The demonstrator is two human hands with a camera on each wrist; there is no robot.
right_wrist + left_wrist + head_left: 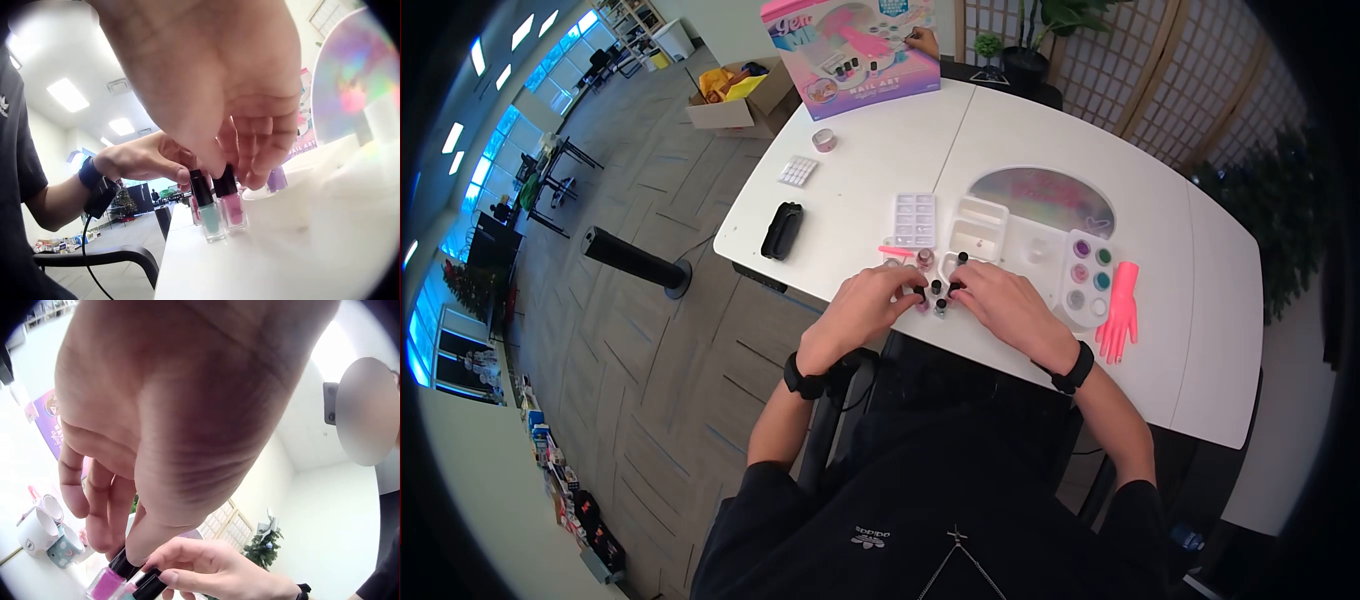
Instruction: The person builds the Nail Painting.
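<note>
In the head view the left hand (858, 312) and right hand (1008, 312) meet over small black-capped bottles near the table's front edge. The left hand (169, 425) pinches the black cap of a magenta bottle (106, 584) between thumb and fingers. Seen from the right wrist, the right hand (219, 75) has thumb and fingers at the black cap of a pink bottle (234, 209), pinching it. A teal bottle (211, 222) stands upright beside the pink one. Another bottle is partly hidden behind the teal one, near the left hand (140, 159).
Behind the hands are a white tray of small compartments (915, 220) and a white caddy (978, 228). To the right lie a palette of round colour pots (1086, 275) and a pink model hand (1120, 315). A black case (782, 231) and boxed kit (855, 60) are further left.
</note>
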